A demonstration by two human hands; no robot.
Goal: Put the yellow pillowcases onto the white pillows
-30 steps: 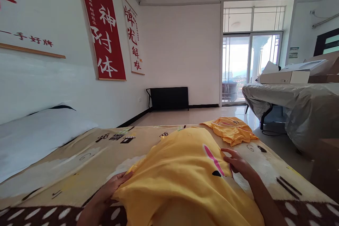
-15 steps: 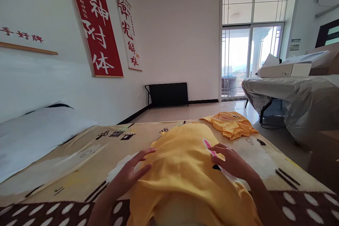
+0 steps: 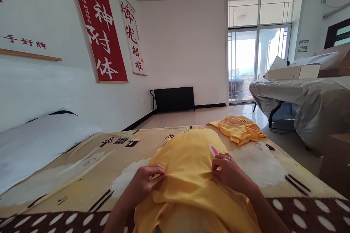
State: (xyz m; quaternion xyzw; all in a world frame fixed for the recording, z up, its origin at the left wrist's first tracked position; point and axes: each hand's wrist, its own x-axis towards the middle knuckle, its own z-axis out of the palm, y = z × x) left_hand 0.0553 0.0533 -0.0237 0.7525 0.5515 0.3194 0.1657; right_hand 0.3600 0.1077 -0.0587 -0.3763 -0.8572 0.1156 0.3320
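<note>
A yellow shirt [image 3: 188, 153] with a pink-eared rabbit print lies spread on the patterned blanket [image 3: 82, 167] in front of me. My left hand [image 3: 147, 180] pinches a fold of the shirt's left side with curled fingers. My right hand [image 3: 228, 171] grips the cloth on its right side, just below the pink ear. Both hands are closed on the fabric, a shirt's width apart. A second yellow garment [image 3: 237, 129] lies crumpled at the blanket's far right corner.
A white pillow [image 3: 35, 142] lies at the left by the wall. Red and white scrolls hang on that wall. To the right stands a plastic-covered table [image 3: 306, 98] carrying cardboard boxes [image 3: 295, 71]. A black rack [image 3: 173, 99] and glass doors are at the far end.
Both hands went from lying flat and open on the shirt to pinching its fabric. The left hand came in from the shirt's outer edge onto the cloth.
</note>
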